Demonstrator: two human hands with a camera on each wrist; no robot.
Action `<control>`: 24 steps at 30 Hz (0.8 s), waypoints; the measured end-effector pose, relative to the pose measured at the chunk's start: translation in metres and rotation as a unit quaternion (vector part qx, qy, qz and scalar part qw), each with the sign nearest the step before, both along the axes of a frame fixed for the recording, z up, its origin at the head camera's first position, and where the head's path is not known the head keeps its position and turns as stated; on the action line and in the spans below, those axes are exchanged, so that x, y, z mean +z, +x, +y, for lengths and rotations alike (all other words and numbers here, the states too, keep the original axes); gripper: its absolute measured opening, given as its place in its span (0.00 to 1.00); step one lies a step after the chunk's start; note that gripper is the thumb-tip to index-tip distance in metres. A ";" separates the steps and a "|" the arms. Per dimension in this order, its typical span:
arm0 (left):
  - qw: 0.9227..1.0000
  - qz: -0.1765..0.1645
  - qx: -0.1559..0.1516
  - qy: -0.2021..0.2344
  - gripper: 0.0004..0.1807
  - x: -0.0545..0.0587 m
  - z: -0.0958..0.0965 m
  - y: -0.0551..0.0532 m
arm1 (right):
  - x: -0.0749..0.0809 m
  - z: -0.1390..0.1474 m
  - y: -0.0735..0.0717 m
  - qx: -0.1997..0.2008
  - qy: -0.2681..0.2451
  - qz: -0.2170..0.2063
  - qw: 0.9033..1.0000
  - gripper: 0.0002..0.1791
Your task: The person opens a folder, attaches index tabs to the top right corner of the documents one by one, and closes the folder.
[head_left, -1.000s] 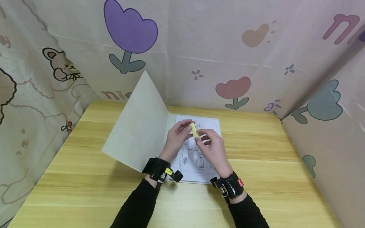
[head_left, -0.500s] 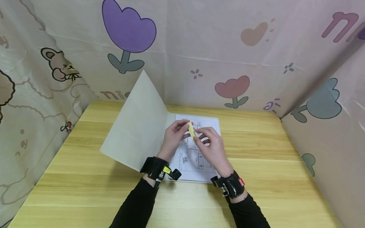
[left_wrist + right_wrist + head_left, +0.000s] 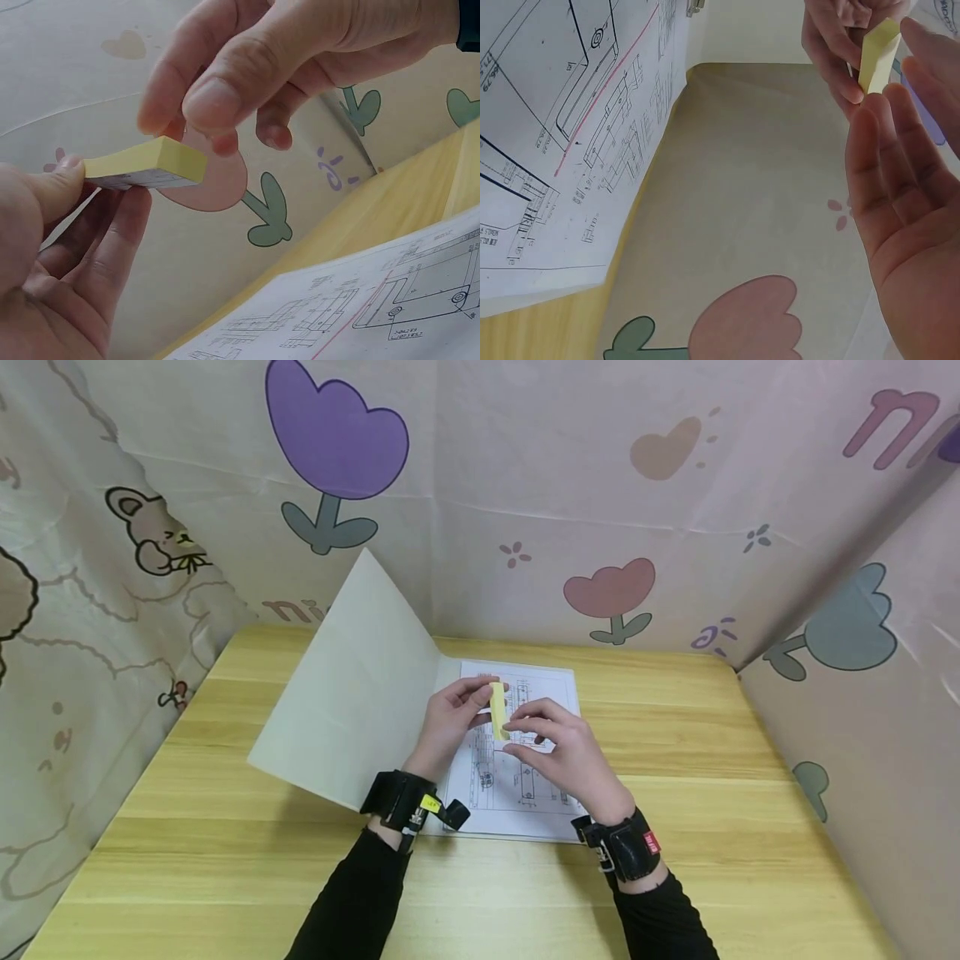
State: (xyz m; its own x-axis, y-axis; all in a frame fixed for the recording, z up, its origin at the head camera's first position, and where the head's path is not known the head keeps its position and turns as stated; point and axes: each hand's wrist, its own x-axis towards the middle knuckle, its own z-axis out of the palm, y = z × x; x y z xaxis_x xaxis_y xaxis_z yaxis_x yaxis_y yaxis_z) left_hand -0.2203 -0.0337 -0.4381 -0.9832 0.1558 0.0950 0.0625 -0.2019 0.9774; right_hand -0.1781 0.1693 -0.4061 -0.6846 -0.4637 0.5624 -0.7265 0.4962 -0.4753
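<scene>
My left hand (image 3: 444, 727) pinches one end of a small yellow pad of sticky notes (image 3: 498, 714) between thumb and fingers, above an opened folder. In the left wrist view the pad (image 3: 139, 165) looks thick, with print on its underside. Close to its free end is my right hand (image 3: 566, 756), thumb and fingers parted and not gripping it. The right wrist view shows the right palm (image 3: 922, 247) with fingertips by the pad; whether they touch is unclear. Below lie printed sheets of technical drawings (image 3: 510, 814), partly hidden by both hands.
The folder's pale cover (image 3: 352, 693) stands tilted up on the left, beside the left forearm. Under the folder is a wooden table (image 3: 675, 760). A patterned cloth (image 3: 465, 485) hangs behind the table and along its sides.
My right hand has let go of the pad and drawn slightly right, its fingers spreading. My left hand has shifted a little left with the pad, now more upright. The cover leans farther left.
</scene>
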 end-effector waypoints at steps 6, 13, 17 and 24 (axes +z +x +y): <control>1.000 -0.007 -0.012 -0.005 0.16 0.001 0.001 0.001 | 0.000 -0.002 0.000 -0.010 0.026 0.012 1.000 0.15; 1.000 -0.004 -0.026 -0.002 0.17 0.001 0.003 0.000 | 0.001 -0.002 0.001 -0.012 0.030 0.010 0.999 0.13; 1.000 -0.002 -0.029 -0.005 0.17 0.000 0.003 0.000 | 0.001 -0.002 0.001 -0.009 0.030 0.014 0.999 0.12; 0.999 0.007 -0.034 0.004 0.16 -0.002 0.002 0.000 | 0.002 -0.002 0.001 -0.008 0.040 0.007 0.999 0.08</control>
